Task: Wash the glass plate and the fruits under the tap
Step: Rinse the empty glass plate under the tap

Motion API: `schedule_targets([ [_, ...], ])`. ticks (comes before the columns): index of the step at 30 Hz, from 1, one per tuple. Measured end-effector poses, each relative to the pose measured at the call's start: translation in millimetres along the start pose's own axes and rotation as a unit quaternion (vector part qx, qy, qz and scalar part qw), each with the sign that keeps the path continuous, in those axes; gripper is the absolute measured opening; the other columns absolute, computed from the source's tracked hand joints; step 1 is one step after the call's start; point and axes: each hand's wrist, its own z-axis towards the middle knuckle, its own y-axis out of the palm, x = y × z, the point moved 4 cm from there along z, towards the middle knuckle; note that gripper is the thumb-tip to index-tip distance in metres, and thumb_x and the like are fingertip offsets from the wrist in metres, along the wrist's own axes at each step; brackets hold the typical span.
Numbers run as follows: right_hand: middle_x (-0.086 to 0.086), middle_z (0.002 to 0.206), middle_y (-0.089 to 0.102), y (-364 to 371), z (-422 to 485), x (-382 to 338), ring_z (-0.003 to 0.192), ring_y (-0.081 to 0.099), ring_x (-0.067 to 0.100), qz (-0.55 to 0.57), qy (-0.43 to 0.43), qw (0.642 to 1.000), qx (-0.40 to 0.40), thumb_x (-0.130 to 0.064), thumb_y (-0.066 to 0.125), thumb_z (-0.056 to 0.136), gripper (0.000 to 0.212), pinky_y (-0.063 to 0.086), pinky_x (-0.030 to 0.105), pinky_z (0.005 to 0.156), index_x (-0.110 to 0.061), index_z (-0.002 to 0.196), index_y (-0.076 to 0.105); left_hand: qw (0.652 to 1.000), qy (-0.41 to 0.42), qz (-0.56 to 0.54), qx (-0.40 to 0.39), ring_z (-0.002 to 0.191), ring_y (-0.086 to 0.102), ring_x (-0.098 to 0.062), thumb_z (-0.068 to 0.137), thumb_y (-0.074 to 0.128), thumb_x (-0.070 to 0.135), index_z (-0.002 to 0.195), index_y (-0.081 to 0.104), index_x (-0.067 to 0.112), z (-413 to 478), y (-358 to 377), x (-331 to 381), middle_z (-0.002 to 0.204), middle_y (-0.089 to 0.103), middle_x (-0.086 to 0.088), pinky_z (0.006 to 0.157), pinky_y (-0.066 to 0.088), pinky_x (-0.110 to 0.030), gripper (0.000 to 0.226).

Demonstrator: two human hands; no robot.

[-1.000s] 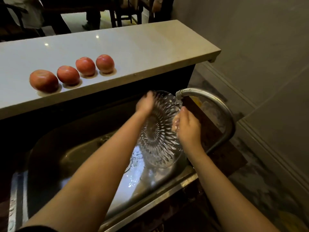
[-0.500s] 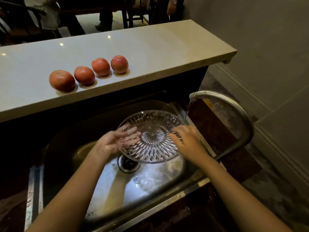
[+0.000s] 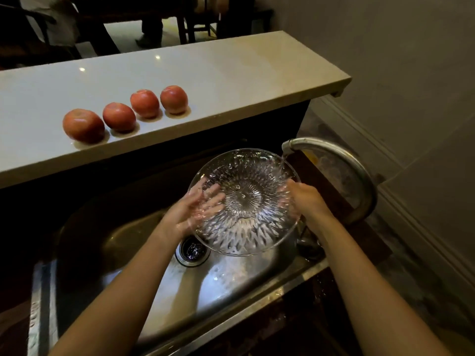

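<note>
A cut-glass plate [image 3: 244, 181] is held nearly level over the steel sink [image 3: 226, 283], its far right rim under the tap's spout [image 3: 289, 145], where water runs onto it. My left hand [image 3: 190, 209] lies beneath the plate's left side, fingers spread and seen through the glass. My right hand [image 3: 305, 199] grips the plate's right rim. Several red fruits sit in a row on the white counter [image 3: 231, 73]; the nearest one [image 3: 83, 125] is at the left, the farthest [image 3: 174, 99] at the right.
The curved metal tap [image 3: 354, 176] arches over the sink's right side. The drain [image 3: 192, 250] lies below the plate's left edge. A grey wall and skirting run along the right. Chairs and a person's legs [image 3: 151, 29] stand beyond the counter.
The plate went from upright on edge under the tap to nearly flat, then rose slightly toward the spout. My left hand moved from its top rim to underneath its left side.
</note>
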Motion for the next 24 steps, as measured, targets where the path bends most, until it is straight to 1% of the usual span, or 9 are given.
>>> schedule_targets([
  [2, 0.002, 0.059, 0.065, 3.3, -2.2, -3.9, 0.053, 0.051, 0.018, 0.022, -0.016, 1.000, 0.012, -0.034, 0.036, 0.099, 0.039, 0.039, 0.024, 0.048, -0.010, 0.090, 0.065, 0.973, 0.051, 0.190, 0.117, 0.084, 0.070, -0.025, 0.093, 0.050, 0.009, 0.135, 0.041, 0.007, 3.1, 5.2, 2.7, 0.106, 0.067, -0.017, 0.067, 0.059, -0.035, 0.043],
  [3, -0.002, 0.050, 0.063, 3.2, -2.7, -6.2, 0.048, 0.048, 0.016, 0.021, -0.029, 0.999, 0.036, -0.034, 0.035, 0.099, 0.040, 0.038, 0.022, 0.043, -0.012, 0.085, 0.065, 0.910, 0.090, 0.363, 0.179, 0.095, 0.066, -0.026, 0.094, 0.051, 0.018, 0.140, 0.035, 0.009, 3.6, 7.2, 4.2, 0.118, 0.061, -0.017, 0.076, 0.057, -0.037, 0.050],
  [5, -0.001, 0.049, 0.063, 2.4, -4.6, -11.1, 0.046, 0.049, 0.014, 0.031, -0.043, 0.995, 0.080, -0.035, 0.036, 0.099, 0.040, 0.039, 0.025, 0.044, -0.016, 0.079, 0.064, 0.657, 0.213, 0.694, 0.203, 0.129, 0.042, -0.031, 0.096, 0.042, 0.035, 0.146, 0.023, 0.018, 3.8, 28.8, 0.2, 0.145, 0.039, -0.015, 0.104, 0.038, -0.046, 0.056],
  [6, 0.002, 0.057, 0.066, 4.4, -4.4, -13.2, 0.051, 0.055, 0.017, 0.039, -0.048, 0.994, 0.088, -0.036, 0.036, 0.099, 0.041, 0.044, 0.028, 0.049, -0.015, 0.079, 0.065, 0.568, 0.258, 0.768, 0.147, 0.140, 0.025, -0.030, 0.097, 0.034, 0.041, 0.148, 0.018, 0.022, 3.3, 47.4, -10.4, 0.154, 0.025, -0.010, 0.113, 0.022, -0.047, 0.056],
  [7, 0.007, 0.066, 0.069, 7.6, -4.1, -15.3, 0.061, 0.061, 0.022, 0.043, -0.049, 0.994, 0.089, -0.037, 0.036, 0.098, 0.042, 0.049, 0.035, 0.059, -0.014, 0.079, 0.066, 0.542, 0.276, 0.790, 0.072, 0.146, 0.008, -0.023, 0.097, 0.026, 0.047, 0.148, 0.012, 0.027, 2.6, 66.9, -25.1, 0.158, 0.011, -0.003, 0.117, 0.006, -0.044, 0.057],
  [10, 0.011, 0.091, 0.071, 18.4, -6.2, -13.5, 0.083, 0.066, 0.026, 0.041, -0.033, 0.995, 0.079, -0.045, 0.033, 0.097, 0.048, 0.055, 0.045, 0.080, -0.014, 0.090, 0.069, 0.543, 0.312, 0.777, -0.061, 0.140, -0.016, -0.003, 0.092, 0.008, 0.053, 0.148, 0.004, 0.030, 8.0, 119.4, -58.9, 0.157, -0.005, 0.011, 0.114, -0.014, -0.035, 0.061],
  [13, 0.001, 0.064, 0.069, 12.7, -9.3, -7.2, 0.055, 0.062, 0.013, 0.070, -0.016, 0.992, 0.099, -0.050, 0.031, 0.096, 0.053, 0.050, 0.031, 0.051, -0.020, 0.074, 0.068, 0.497, 0.347, 0.794, -0.044, 0.141, -0.010, -0.003, 0.095, 0.010, 0.048, 0.147, 0.003, 0.025, 27.4, 144.8, -40.9, 0.158, 0.000, 0.008, 0.115, -0.008, -0.034, 0.057],
  [16, 0.002, 0.052, 0.069, -6.2, -11.1, -8.7, 0.041, 0.061, 0.009, 0.085, -0.012, 0.984, 0.154, -0.048, 0.030, 0.096, 0.053, 0.044, 0.022, 0.040, -0.022, 0.065, 0.064, 0.519, 0.281, 0.807, 0.008, 0.145, -0.001, -0.011, 0.098, 0.013, 0.048, 0.148, 0.004, 0.026, 49.3, 117.1, -4.8, 0.158, -0.001, 0.006, 0.116, -0.001, -0.040, 0.056],
  [24, 0.015, 0.098, 0.070, 4.2, -11.3, 1.8, 0.092, 0.066, 0.030, 0.028, 0.005, 0.988, 0.150, -0.046, 0.026, 0.098, 0.057, 0.054, 0.045, 0.085, -0.007, 0.101, 0.068, 0.525, 0.321, 0.778, -0.128, 0.143, -0.009, -0.005, 0.095, 0.012, 0.047, 0.148, 0.001, 0.026, 3.9, 137.4, -74.8, 0.156, -0.004, 0.009, 0.117, -0.007, -0.032, 0.058],
])
